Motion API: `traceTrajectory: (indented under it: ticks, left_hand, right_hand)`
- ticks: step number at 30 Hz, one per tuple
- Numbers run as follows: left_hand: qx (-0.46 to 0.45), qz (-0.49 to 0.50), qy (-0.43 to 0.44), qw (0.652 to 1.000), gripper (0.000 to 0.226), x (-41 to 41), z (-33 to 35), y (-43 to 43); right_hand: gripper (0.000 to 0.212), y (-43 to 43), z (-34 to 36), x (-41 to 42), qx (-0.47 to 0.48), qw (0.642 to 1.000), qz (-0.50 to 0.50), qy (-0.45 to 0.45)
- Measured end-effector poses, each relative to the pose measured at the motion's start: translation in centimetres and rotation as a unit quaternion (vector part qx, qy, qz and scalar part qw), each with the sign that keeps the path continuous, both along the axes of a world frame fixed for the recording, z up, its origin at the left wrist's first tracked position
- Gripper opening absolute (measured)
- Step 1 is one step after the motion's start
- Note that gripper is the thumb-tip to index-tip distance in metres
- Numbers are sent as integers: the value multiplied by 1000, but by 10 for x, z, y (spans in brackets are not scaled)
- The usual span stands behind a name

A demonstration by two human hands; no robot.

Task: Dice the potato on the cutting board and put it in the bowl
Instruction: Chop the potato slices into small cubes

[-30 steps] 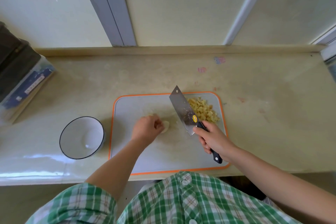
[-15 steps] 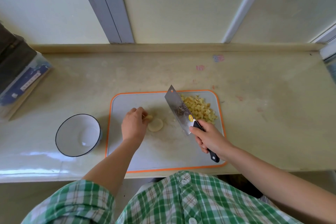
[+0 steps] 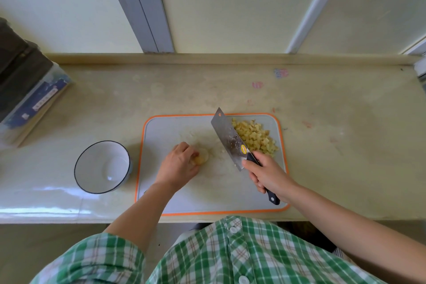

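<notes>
A grey cutting board [image 3: 166,131] with an orange rim lies on the counter. A pale round potato slice [image 3: 202,158] rests near its middle, and my left hand [image 3: 178,166] presses its fingertips on the slice's left side, partly hiding it. My right hand [image 3: 268,174] grips the black handle of a cleaver [image 3: 228,138], whose blade points up and to the left, tilted over the board. A heap of diced potato [image 3: 255,137] sits at the board's far right corner, just right of the blade. A white bowl [image 3: 102,166] with a dark rim stands empty left of the board.
A stack of dark boxes and a blue-labelled pack [image 3: 30,92] sits at the counter's far left. The counter's back ledge [image 3: 230,59] runs under the wall panels. The front edge lies just below the board.
My left hand has settled back onto the potato slice after drawing off to the left. The cleaver in my right hand has stayed beside the diced heap.
</notes>
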State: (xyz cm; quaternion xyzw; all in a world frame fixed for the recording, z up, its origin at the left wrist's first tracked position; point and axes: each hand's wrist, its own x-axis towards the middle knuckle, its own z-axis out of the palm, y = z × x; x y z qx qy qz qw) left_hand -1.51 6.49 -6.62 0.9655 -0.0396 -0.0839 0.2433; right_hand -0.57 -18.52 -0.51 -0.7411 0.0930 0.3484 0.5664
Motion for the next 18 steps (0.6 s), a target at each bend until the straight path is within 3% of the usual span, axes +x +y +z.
traceTrajectory:
  ticks: [5,11,18]
  left_hand:
    - [9,21,25,999,49,0,2,-6]
    - [19,33,26,999,35,8,4,-11]
    - [54,54,53,996,40,8,5,-16]
  right_hand:
    - [19,0,1,0,4,1000,4,-1]
    - [22,-1,1,0,-5,1000,11,-1]
    - [22,-3,1,0,-6,1000,16,-2]
